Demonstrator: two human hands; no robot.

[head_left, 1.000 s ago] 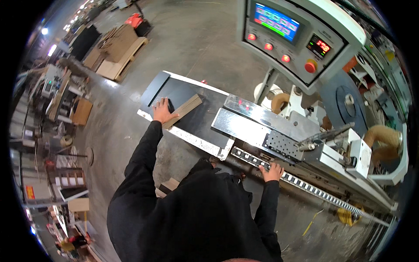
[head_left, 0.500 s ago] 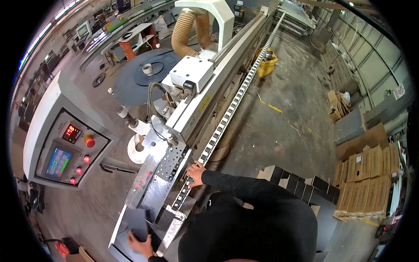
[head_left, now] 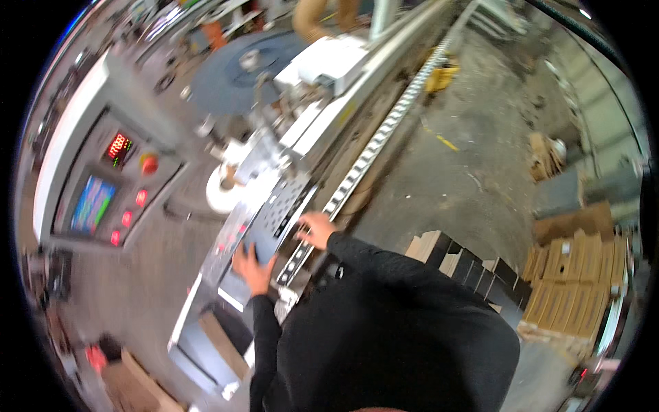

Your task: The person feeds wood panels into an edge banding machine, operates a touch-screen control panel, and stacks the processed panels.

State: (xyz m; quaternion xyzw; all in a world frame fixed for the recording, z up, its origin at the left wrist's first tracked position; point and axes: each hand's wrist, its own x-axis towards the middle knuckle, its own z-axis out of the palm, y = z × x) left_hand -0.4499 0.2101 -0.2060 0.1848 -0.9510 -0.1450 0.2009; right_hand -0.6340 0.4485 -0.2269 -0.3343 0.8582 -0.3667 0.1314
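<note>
My left hand lies with its fingers spread on a dark grey board, on the metal bed of a long white machine. A pale edge shows along the board's near end. My right hand is beside the bed, fingers apart and pointing toward the board's right side; whether they touch it is blurred. Just below that hand runs the roller track, a long strip of small rollers. A perforated metal plate lies ahead of both hands.
At the left stands a control panel with a lit screen and red buttons. More grey board with a brown edge lies at the bed's near end. Dark boards and cartons are stacked to the right.
My left hand has moved forward from the near end onto the bed, with the dark board. My right hand has lifted off the roller track toward the bed. The view has shifted and blurred.
</note>
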